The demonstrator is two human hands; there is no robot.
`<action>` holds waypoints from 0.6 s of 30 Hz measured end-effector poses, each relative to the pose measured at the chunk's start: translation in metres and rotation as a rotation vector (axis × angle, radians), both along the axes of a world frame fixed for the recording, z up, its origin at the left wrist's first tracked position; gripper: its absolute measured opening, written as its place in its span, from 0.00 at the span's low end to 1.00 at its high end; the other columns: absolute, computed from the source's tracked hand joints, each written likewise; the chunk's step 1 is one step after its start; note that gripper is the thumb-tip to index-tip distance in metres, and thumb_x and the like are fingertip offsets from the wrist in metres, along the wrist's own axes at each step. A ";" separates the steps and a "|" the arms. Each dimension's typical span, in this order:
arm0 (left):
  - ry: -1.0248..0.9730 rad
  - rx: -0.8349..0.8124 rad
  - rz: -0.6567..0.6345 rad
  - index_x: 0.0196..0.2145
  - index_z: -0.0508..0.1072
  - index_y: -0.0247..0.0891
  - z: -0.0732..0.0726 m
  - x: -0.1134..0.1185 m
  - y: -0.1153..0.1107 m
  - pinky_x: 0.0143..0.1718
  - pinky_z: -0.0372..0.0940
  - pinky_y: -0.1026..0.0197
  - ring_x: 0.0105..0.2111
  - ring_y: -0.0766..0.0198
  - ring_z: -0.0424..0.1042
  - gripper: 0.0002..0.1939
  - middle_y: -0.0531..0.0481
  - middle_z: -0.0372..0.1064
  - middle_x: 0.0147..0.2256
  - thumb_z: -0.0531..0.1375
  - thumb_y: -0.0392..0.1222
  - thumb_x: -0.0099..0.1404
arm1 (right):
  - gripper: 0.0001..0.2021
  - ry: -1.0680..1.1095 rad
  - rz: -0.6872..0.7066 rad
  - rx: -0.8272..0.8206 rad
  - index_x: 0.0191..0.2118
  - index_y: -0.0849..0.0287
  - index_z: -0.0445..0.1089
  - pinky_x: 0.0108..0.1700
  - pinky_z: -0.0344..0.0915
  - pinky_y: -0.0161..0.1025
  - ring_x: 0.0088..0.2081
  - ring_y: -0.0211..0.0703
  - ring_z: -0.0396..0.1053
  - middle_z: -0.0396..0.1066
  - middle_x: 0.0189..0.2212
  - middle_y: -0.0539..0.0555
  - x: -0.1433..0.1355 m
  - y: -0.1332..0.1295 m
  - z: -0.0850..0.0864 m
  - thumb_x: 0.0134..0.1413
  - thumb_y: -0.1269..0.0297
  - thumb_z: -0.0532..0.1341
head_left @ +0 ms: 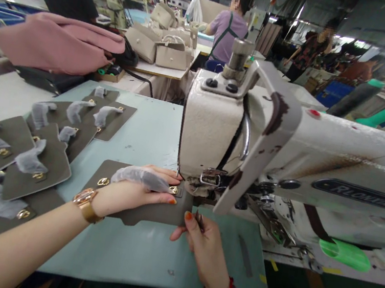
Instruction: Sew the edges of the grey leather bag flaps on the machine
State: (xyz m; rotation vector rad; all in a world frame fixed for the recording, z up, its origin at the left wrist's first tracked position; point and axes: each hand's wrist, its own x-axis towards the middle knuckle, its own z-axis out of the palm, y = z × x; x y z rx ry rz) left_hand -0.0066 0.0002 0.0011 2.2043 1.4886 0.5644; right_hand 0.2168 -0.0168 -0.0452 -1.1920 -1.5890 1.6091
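Note:
A grey bag panel (161,214) lies on the table by the sewing machine's needle area. Its plastic-wrapped handle (142,178), fixed with gold rings, arches over my left hand (144,196). That hand rests flat and open on the panel, thumb on the near side of the handle and fingers on the far side. At the panel's near right corner my right hand (203,240) is closed around small pointed thread snips (200,221), whose tips stick out past the thumb. Most of the snips is hidden in the palm. The sewing machine (211,122) stands just beyond both hands.
Several similar grey panels (60,175) with wrapped handles overlap on the left of the blue-green table (112,259). A grey strip (245,256) lies at right. Behind are pink material (61,41), beige bags (173,53) and several people.

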 end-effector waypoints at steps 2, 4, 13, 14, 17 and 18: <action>-0.005 -0.027 0.001 0.46 0.76 0.43 0.001 0.000 0.001 0.55 0.63 0.57 0.51 0.57 0.69 0.20 0.49 0.72 0.49 0.57 0.56 0.63 | 0.29 0.020 -0.008 -0.029 0.23 0.63 0.75 0.20 0.44 0.32 0.15 0.31 0.41 0.59 0.13 0.46 -0.001 -0.001 -0.001 0.62 0.46 0.51; -0.003 -0.043 0.011 0.46 0.75 0.44 0.001 0.000 0.001 0.55 0.63 0.56 0.51 0.58 0.68 0.19 0.51 0.72 0.50 0.57 0.56 0.63 | 0.28 0.032 -0.017 -0.038 0.22 0.62 0.74 0.20 0.43 0.32 0.15 0.31 0.41 0.57 0.13 0.45 -0.002 -0.002 -0.002 0.62 0.46 0.52; -0.015 -0.066 0.000 0.42 0.76 0.45 0.001 0.000 0.002 0.52 0.65 0.57 0.49 0.58 0.69 0.17 0.51 0.72 0.48 0.57 0.55 0.63 | 0.27 -0.054 -0.081 0.131 0.19 0.62 0.72 0.24 0.50 0.31 0.18 0.33 0.53 0.63 0.15 0.48 -0.005 -0.005 -0.002 0.63 0.50 0.52; -0.004 -0.045 -0.014 0.42 0.76 0.45 0.001 0.000 0.002 0.53 0.64 0.56 0.50 0.58 0.69 0.16 0.51 0.72 0.49 0.58 0.55 0.63 | 0.27 -0.070 -0.095 0.156 0.18 0.61 0.71 0.25 0.52 0.31 0.19 0.34 0.55 0.63 0.15 0.48 -0.006 -0.005 -0.005 0.63 0.51 0.53; 0.040 0.071 -0.067 0.42 0.76 0.44 -0.003 -0.001 0.001 0.55 0.62 0.55 0.51 0.57 0.68 0.16 0.50 0.72 0.50 0.60 0.54 0.61 | 0.26 -0.090 -0.135 0.176 0.17 0.61 0.68 0.28 0.54 0.32 0.21 0.35 0.60 0.64 0.16 0.48 -0.010 -0.006 -0.016 0.63 0.53 0.53; 0.053 0.111 -0.078 0.43 0.76 0.44 -0.005 -0.002 0.001 0.55 0.61 0.54 0.51 0.56 0.68 0.17 0.49 0.72 0.50 0.60 0.54 0.61 | 0.26 -0.087 -0.145 0.174 0.17 0.61 0.67 0.29 0.55 0.32 0.22 0.35 0.61 0.64 0.16 0.48 -0.012 -0.007 -0.020 0.63 0.53 0.52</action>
